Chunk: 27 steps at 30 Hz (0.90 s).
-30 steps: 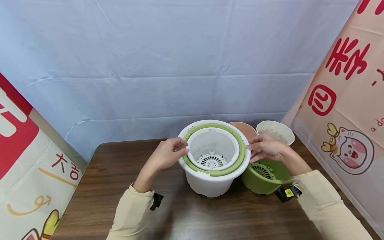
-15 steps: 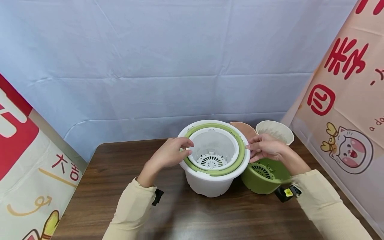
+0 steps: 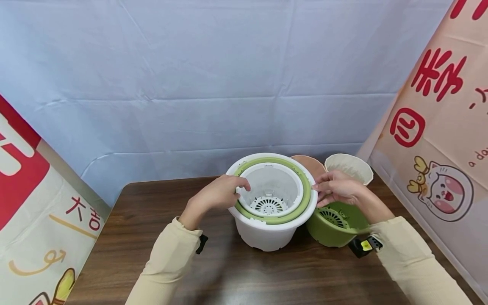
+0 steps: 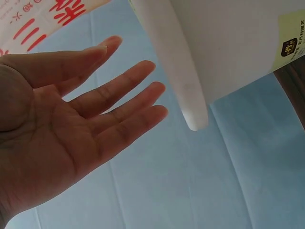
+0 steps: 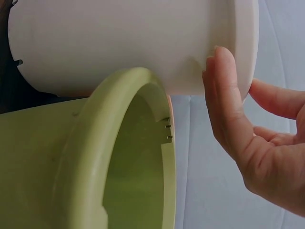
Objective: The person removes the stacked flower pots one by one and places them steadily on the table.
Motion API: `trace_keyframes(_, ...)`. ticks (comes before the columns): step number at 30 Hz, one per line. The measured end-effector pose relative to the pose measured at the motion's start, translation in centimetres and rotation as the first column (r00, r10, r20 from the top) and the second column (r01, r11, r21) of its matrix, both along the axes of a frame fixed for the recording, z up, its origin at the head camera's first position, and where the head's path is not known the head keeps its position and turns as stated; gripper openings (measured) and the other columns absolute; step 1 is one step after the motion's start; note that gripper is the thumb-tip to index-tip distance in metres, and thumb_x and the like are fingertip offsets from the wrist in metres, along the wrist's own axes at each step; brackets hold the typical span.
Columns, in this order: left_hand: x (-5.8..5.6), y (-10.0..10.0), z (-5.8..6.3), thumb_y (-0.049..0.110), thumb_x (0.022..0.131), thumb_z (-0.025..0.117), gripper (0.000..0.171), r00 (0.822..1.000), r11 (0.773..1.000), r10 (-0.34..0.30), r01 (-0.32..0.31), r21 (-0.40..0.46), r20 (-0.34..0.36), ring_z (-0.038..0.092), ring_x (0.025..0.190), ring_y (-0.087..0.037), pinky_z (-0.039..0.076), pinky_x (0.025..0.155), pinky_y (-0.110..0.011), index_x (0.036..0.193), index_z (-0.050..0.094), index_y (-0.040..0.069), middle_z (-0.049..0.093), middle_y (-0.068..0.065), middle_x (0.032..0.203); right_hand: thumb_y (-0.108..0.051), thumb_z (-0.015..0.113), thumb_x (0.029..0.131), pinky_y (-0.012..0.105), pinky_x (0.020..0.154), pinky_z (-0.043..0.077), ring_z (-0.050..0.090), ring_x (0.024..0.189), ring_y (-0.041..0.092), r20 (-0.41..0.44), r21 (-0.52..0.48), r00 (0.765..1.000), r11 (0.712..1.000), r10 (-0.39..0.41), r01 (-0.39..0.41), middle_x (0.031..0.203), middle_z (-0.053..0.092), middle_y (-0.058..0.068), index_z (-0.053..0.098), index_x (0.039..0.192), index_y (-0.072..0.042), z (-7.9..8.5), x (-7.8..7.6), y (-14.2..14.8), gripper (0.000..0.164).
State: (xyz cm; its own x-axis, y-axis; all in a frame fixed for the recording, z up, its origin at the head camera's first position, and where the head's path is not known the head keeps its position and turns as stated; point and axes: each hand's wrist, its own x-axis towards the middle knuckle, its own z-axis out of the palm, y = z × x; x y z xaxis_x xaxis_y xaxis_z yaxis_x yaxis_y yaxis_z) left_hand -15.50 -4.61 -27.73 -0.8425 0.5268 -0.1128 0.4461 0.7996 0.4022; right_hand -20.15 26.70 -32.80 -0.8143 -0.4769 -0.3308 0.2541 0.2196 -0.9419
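A white plastic flower pot [image 3: 263,238] stands on the table in the head view. Inside it are nested a green-rimmed piece [image 3: 280,220] and a smaller white pot [image 3: 270,183] with a slotted bottom. My left hand [image 3: 220,192] reaches over the nested rims from the left, its fingers bent loosely. In the left wrist view that hand [image 4: 81,109] has its fingers spread beside the white pot's rim [image 4: 183,81], gripping nothing. At the opposite side my right hand [image 3: 341,187] pinches the outer white rim, thumb at the edge and fingers underneath, also visible in the right wrist view.
An olive-green pot [image 3: 328,235] with a slotted bottom sits right against the white one, under my right hand. Behind stand a terracotta-coloured pot [image 3: 309,164] and a cream pot with a faceted rim [image 3: 348,167]. Wooden tabletop [image 3: 152,228] extends left and front; a cloth backdrop [image 3: 171,106] hangs behind.
My left hand has let go of the rim at the left and moved right, over the nested pots. The right hand and the pots have stayed in place.
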Motion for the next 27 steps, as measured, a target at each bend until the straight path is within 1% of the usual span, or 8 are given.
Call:
trace_keyframes(4,-0.15,-0.28,-0.16,-0.009,0.082,0.05,0.038,1.0,1.0,-0.024,0.024,0.006,0.015,0.049,0.091,-0.017,0.041,0.074,-0.026,0.113,0.06,0.013,0.058,-0.004,0.115,0.003,0.044,0.092,0.037,0.069,0.055,0.062,0.069,0.021,0.001,0.003,1.0,1.0,-0.001,0.001,0.078,0.056,0.014,0.037,0.108,0.019,-0.04,-0.02,-0.01,0.023)
trace_keyframes(8,-0.3,-0.51,-0.25,-0.014,0.079,0.044,0.047,0.997,0.998,-0.063,0.062,0.015,0.046,0.048,0.092,-0.017,0.041,0.073,-0.025,0.114,0.058,0.014,0.056,-0.002,0.116,0.003,0.044,0.092,0.038,0.069,0.055,0.062,0.069,0.021,0.004,-0.002,1.0,1.0,0.001,-0.001,0.078,0.056,0.014,0.038,0.107,0.018,-0.09,-0.04,0.01,0.022)
trace_keyframes(12,-0.43,-0.68,-0.25,-0.016,0.078,0.04,0.054,0.993,0.996,-0.087,0.087,0.001,0.082,0.047,0.094,-0.017,0.04,0.074,-0.025,0.118,0.055,0.017,0.054,0.001,0.118,0.003,0.044,0.092,0.037,0.069,0.055,0.062,0.069,0.021,0.006,-0.007,1.0,1.0,-0.003,0.003,0.078,0.056,0.014,0.038,0.107,0.018,-0.1,-0.01,0.02,0.022)
trace_keyframes(15,-0.52,-0.74,-0.2,-0.017,0.077,0.037,0.057,0.991,0.996,-0.09,0.093,-0.018,0.101,0.047,0.089,-0.016,0.04,0.071,-0.025,0.118,0.054,0.019,0.054,0.0,0.115,0.003,0.043,0.092,0.037,0.069,0.055,0.062,0.068,0.021,0.008,-0.008,1.0,1.0,-0.004,0.004,0.078,0.055,0.014,0.037,0.108,0.019,-0.08,0.02,0.01,0.023)
trace_keyframes(20,-0.67,-0.63,0.02,-0.018,0.077,0.035,0.057,0.988,0.995,-0.069,0.078,-0.062,0.136,0.047,0.083,-0.016,0.039,0.064,-0.023,0.115,0.053,0.02,0.057,-0.006,0.105,0.003,0.043,0.092,0.037,0.069,0.055,0.062,0.069,0.021,0.007,-0.011,1.0,1.0,0.0,0.001,0.079,0.056,0.014,0.036,0.108,0.019,-0.07,0.07,-0.01,0.024)
trace_keyframes(23,-0.71,-0.49,0.19,-0.018,0.076,0.036,0.058,0.986,0.995,-0.038,0.052,-0.086,0.165,0.048,0.082,-0.017,0.039,0.062,-0.023,0.114,0.054,0.022,0.057,-0.007,0.102,0.004,0.042,0.092,0.037,0.07,0.055,0.062,0.069,0.021,0.008,-0.014,1.0,1.0,-0.001,0.001,0.079,0.057,0.014,0.036,0.109,0.02,-0.07,0.06,-0.03,0.024)
trace_keyframes(27,-0.79,-0.37,0.19,-0.018,0.074,0.035,0.06,0.979,0.994,-0.001,0.023,-0.105,0.203,0.047,0.084,-0.017,0.039,0.061,-0.023,0.111,0.054,0.025,0.055,-0.007,0.102,0.004,0.042,0.092,0.037,0.071,0.055,0.062,0.07,0.021,0.007,-0.021,1.0,1.0,0.003,-0.003,0.08,0.058,0.014,0.036,0.109,0.02,-0.04,0.09,-0.08,0.024)
